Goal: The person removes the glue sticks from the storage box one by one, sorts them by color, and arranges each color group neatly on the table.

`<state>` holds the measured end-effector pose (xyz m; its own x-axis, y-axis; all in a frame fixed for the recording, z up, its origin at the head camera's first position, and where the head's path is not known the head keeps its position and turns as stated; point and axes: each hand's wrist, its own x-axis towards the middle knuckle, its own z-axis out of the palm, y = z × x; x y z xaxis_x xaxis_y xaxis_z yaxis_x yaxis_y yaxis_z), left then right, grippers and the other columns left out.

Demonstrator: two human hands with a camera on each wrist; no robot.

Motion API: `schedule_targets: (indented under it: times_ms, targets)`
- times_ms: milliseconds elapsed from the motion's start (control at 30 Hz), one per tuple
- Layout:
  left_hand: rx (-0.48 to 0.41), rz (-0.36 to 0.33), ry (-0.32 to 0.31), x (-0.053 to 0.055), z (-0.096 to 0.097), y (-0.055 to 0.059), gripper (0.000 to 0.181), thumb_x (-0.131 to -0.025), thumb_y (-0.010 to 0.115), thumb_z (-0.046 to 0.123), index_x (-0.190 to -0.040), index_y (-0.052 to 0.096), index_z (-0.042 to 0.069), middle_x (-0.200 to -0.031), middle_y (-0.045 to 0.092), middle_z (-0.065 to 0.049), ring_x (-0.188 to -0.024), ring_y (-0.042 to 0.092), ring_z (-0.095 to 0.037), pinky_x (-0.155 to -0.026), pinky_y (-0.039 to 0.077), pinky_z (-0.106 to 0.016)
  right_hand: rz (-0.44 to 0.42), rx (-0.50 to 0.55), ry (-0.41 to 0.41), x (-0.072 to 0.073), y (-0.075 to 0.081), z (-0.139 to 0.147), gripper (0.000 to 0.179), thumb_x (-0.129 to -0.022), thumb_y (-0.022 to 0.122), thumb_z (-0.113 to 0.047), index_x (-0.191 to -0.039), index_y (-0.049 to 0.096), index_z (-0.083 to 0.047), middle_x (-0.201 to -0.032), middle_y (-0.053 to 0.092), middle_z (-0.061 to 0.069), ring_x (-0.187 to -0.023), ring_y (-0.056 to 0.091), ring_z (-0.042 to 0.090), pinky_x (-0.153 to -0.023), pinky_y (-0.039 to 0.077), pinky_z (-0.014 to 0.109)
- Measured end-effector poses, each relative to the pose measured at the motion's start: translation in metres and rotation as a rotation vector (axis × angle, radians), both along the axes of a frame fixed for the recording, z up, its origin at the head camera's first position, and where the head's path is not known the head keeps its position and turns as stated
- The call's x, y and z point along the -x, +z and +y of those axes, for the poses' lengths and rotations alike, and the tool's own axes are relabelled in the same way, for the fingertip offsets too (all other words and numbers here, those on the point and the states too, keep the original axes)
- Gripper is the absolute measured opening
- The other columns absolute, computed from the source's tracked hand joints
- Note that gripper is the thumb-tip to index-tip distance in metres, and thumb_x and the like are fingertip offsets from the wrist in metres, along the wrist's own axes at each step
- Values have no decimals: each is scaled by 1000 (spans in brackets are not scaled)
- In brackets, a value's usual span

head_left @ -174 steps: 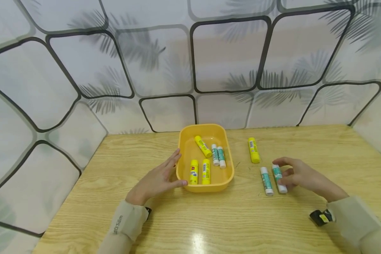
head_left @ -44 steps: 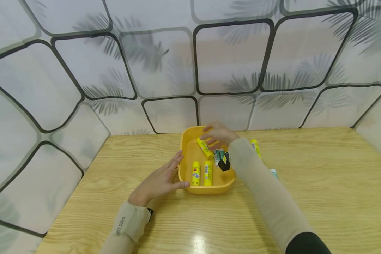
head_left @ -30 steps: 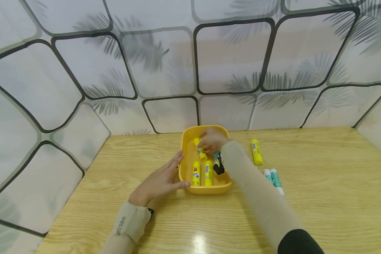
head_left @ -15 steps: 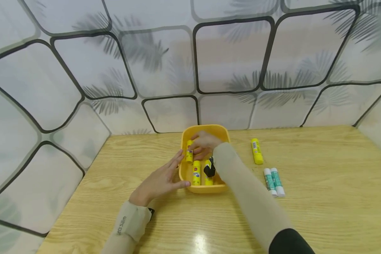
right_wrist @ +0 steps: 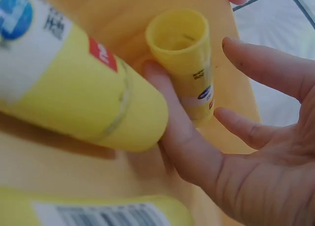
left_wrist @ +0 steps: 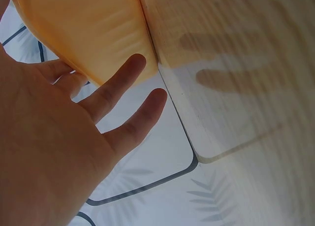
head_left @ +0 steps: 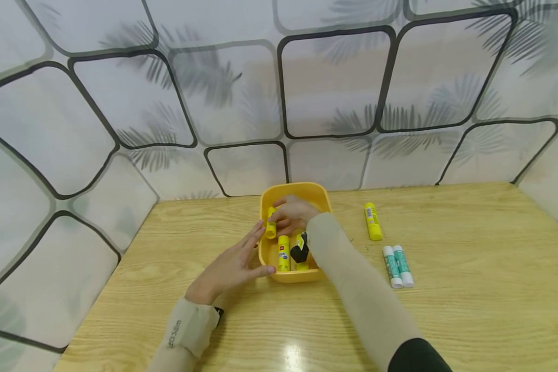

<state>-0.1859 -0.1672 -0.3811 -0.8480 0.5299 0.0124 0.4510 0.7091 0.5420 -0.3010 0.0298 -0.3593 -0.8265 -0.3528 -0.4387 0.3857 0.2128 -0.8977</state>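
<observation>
In the head view, a yellow-orange plastic basket (head_left: 295,278) holds several yellow glue sticks. My left hand (head_left: 225,271) rests against its left side, fingers spread, thumb at the front rim. My right hand (head_left: 294,213) is inside the basket, around a yellow glue stick (head_left: 270,232) lying along the left wall. The right wrist view shows the thumb touching that glue stick (right_wrist: 186,71) while the index finger stands apart from it. Closer to that camera lie a second glue stick (right_wrist: 74,73) and a third with a barcode (right_wrist: 113,216). My right arm hides the basket's right part.
On the wooden table (head_left: 242,330), right of the basket, lie a yellow glue stick (head_left: 373,222) and two white-and-green glue sticks (head_left: 392,267) side by side. A patterned wall covering (head_left: 242,103) rises behind the table and along its left side.
My right hand went from the table into the basket and moved the slanted yellow glue stick left, upright along the wall. On the table the two white-and-green sticks now lie together. The left hand stayed.
</observation>
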Motion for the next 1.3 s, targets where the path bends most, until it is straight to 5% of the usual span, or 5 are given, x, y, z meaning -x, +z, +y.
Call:
schedule_targets:
  times_ms: [400, 667, 967, 1300]
  targets:
    - [-6, -10, 4, 0, 4, 1, 93, -96, 63, 54, -164, 14, 14, -169, 2, 3, -148, 27, -36, -114, 29, -61, 44, -4, 25, 0, 3, 3, 75, -93, 67, 5, -157, 31, -7, -134, 55, 27, -110, 64, 37, -80, 60, 41]
    - [-16, -12, 6, 0, 4, 2, 82, -96, 66, 48, -160, 30, 11, -170, 3, -1, -141, 42, -36, -106, 39, -63, 99, 23, 8, 2, 13, 24, 77, -92, 66, 5, -158, 29, -7, -137, 55, 27, -118, 61, 38, -86, 58, 43]
    - [-33, -45, 45, -1, 2, 1, 97, -98, 65, 46, -165, 1, 16, -160, 38, -4, -140, 45, -31, -109, 37, -61, 175, 31, -1, 4, 24, 47, 77, -93, 65, 6, -158, 27, -5, -135, 53, 28, -114, 62, 39, -87, 58, 46]
    - [-46, -47, 48, -1, 3, 1, 94, -97, 66, 47, -165, 9, 14, -165, 29, -2, -141, 43, -32, -110, 38, -59, 275, 10, 22, -3, 44, 78, 75, -94, 63, 6, -158, 26, -4, -152, 34, 29, -117, 56, 43, -88, 58, 48]
